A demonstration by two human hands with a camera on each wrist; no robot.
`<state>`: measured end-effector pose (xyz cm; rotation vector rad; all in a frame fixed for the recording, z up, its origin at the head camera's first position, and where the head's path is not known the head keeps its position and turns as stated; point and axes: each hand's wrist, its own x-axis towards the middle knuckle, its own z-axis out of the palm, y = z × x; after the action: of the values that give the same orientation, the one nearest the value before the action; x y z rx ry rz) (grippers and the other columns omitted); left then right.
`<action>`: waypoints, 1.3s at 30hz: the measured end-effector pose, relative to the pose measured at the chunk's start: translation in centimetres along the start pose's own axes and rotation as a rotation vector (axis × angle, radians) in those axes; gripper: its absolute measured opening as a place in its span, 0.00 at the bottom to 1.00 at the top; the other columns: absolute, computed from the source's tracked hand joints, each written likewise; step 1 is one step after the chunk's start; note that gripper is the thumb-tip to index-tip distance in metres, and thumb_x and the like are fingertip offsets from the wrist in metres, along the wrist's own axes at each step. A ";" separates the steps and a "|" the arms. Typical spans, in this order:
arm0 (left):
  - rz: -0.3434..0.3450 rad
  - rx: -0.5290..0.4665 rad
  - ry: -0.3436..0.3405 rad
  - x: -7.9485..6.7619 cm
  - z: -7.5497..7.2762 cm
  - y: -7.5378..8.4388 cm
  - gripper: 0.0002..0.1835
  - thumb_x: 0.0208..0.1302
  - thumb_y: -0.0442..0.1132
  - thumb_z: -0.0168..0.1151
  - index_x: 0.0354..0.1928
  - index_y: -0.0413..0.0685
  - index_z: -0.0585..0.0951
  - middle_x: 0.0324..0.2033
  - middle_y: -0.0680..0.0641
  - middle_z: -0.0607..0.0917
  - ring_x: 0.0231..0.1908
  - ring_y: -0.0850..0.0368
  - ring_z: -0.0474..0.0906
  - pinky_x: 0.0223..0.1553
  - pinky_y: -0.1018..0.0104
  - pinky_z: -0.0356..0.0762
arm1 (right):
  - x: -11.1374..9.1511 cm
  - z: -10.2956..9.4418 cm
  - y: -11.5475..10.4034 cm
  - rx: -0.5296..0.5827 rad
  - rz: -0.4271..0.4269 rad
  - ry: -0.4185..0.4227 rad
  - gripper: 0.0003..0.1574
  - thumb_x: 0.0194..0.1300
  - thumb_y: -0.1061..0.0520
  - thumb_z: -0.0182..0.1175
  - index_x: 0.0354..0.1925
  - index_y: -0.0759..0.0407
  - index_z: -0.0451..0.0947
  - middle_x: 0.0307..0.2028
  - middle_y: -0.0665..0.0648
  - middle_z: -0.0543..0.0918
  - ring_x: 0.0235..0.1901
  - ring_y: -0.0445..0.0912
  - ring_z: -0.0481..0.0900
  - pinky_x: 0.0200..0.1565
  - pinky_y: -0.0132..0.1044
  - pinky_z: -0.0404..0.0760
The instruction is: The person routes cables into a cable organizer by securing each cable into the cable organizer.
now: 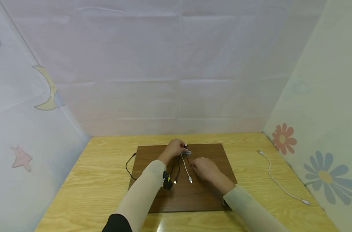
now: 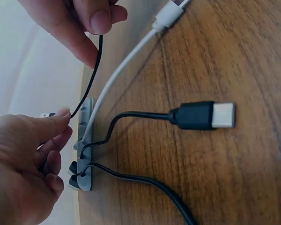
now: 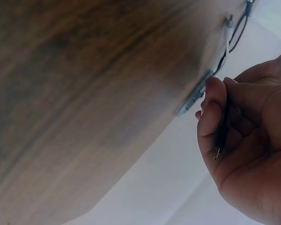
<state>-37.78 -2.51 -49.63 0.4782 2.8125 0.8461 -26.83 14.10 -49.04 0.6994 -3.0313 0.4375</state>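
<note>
Table [image 1: 100, 187]: light yellow wood grain, patch of glare at the near side. Dark brown board [image 1: 190, 199] lies flat on it, around the middle, long side across. White cable [image 1: 269, 172] sits right of the board, well apart, loosely curved, plug at each end. Black cable [image 1: 126, 166] loops onto the table just past the board's left edge. On the board: grey clip [image 2: 86, 161] near the far edge, lined up with it. White lead [image 2: 117, 70], two black leads [image 2: 196, 116] run from it over the board; contact with wood unclear
</note>
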 end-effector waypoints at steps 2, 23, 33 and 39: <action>0.008 0.019 0.003 -0.1 0.3 0.0 0.15 0.69 0.44 0.67 0.25 0.48 0.79 0.21 0.54 0.74 0.24 0.59 0.66 0.26 0.68 0.64 | -0.1 0.3 0.1 -0.005 -0.004 -0.009 0.06 0.67 0.61 0.66 0.42 0.57 0.88 0.41 0.57 0.89 0.42 0.54 0.87 0.40 0.49 0.85; -0.039 0.166 0.044 -0.6 1.1 0.0 0.17 0.67 0.51 0.67 0.25 0.49 0.82 0.18 0.55 0.71 0.19 0.61 0.63 0.20 0.70 0.60 | 0.2 0.9 0.0 0.057 0.024 -0.096 0.08 0.69 0.62 0.64 0.45 0.61 0.87 0.43 0.62 0.88 0.46 0.58 0.86 0.45 0.53 0.84; -0.027 0.212 0.051 -0.7 0.9 0.3 0.20 0.71 0.51 0.62 0.23 0.47 0.82 0.26 0.51 0.75 0.33 0.53 0.72 0.27 0.66 0.64 | 0.3 0.9 0.3 0.082 0.030 -0.113 0.12 0.70 0.63 0.63 0.50 0.62 0.86 0.47 0.64 0.87 0.49 0.59 0.85 0.49 0.54 0.83; -0.051 0.279 0.066 -1.0 0.8 0.8 0.15 0.72 0.52 0.60 0.34 0.51 0.86 0.39 0.47 0.80 0.48 0.45 0.76 0.35 0.59 0.73 | 0.4 1.0 0.5 0.072 0.020 -0.147 0.12 0.71 0.63 0.62 0.50 0.58 0.85 0.46 0.62 0.87 0.48 0.57 0.85 0.48 0.52 0.83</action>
<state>-36.50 -1.85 -49.76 0.4200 3.0044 0.4686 -27.32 14.15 -50.16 0.7377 -3.1766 0.5210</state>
